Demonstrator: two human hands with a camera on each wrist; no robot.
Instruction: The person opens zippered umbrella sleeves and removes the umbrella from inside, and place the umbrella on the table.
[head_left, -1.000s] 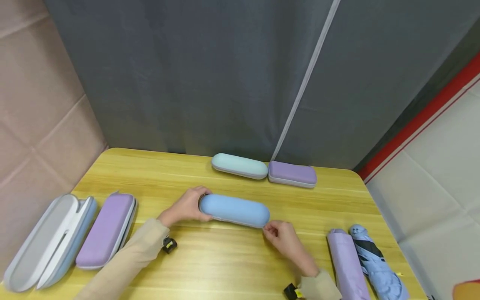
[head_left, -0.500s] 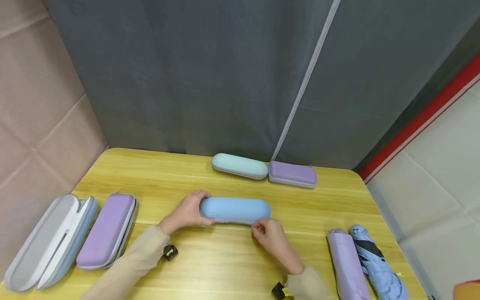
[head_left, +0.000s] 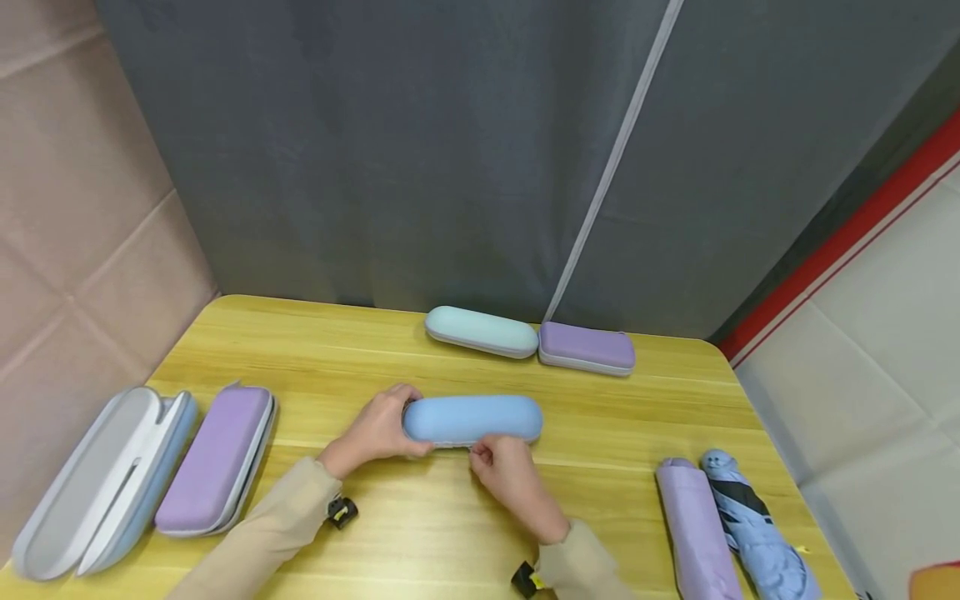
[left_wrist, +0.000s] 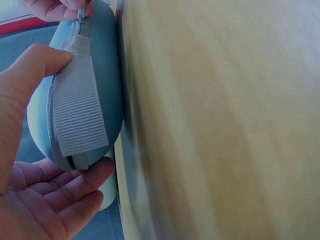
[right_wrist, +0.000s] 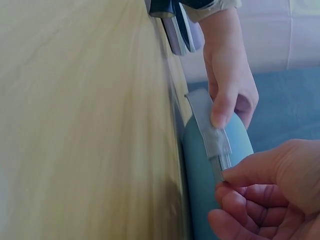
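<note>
A blue zippered hard case (head_left: 472, 418) lies lengthwise across the middle of the wooden table. My left hand (head_left: 378, 425) grips its left end, the thumb pressing on a grey ribbed strap (left_wrist: 80, 107) by the zip and the fingers around the rounded end. At the case's near side, my right hand (head_left: 512, 477) pinches the metal zip pull (left_wrist: 81, 14) between thumb and curled forefinger. Seen from the right wrist, the pull sits close to the strap (right_wrist: 202, 115) and the left thumb. A short stretch of zip beside the left fingers shows a dark gap.
Behind the blue case lie a mint case (head_left: 482, 332) and a small purple case (head_left: 585, 348). At left are an open pale-blue case (head_left: 90, 492) and a larger purple case (head_left: 213, 462). A lilac folded umbrella (head_left: 697, 533) and a blue one (head_left: 761, 533) lie at right.
My right hand has moved left along the case's near edge, from its right end to about its middle. The case has turned slightly straighter; the left hand keeps its grip.
</note>
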